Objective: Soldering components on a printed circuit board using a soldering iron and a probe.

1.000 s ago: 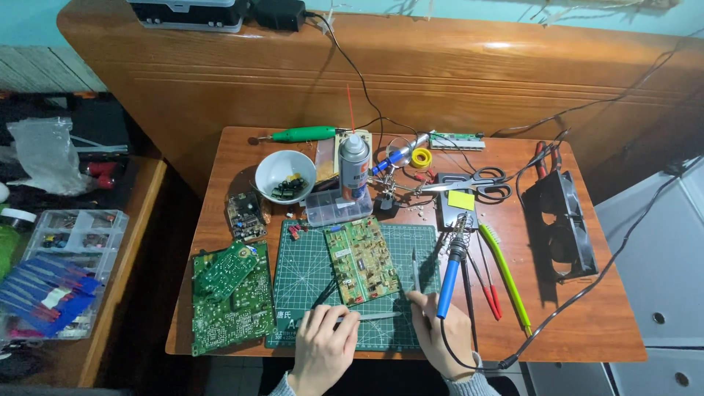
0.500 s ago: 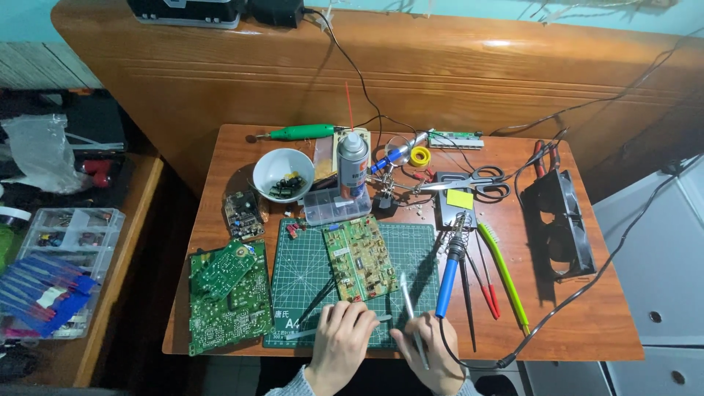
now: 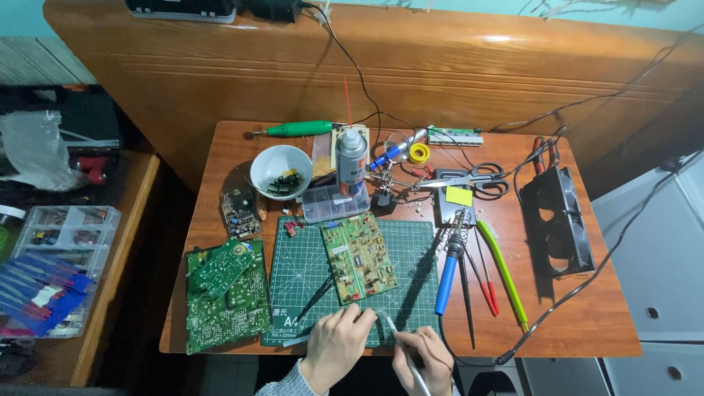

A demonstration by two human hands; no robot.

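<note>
Our hands at the near edge of the cutting mat

Our left hand (image 3: pixel 339 346) rests open on the green mat (image 3: pixel 411 257); our right hand (image 3: pixel 424 361) grips a thin metal tool (image 3: pixel 389 324), tip aimed toward the circuit board (image 3: pixel 358 257) beyond; farther, a blue-handled soldering iron (image 3: pixel 448 268) lies on the surface (image 3: pixel 579 308).
</note>
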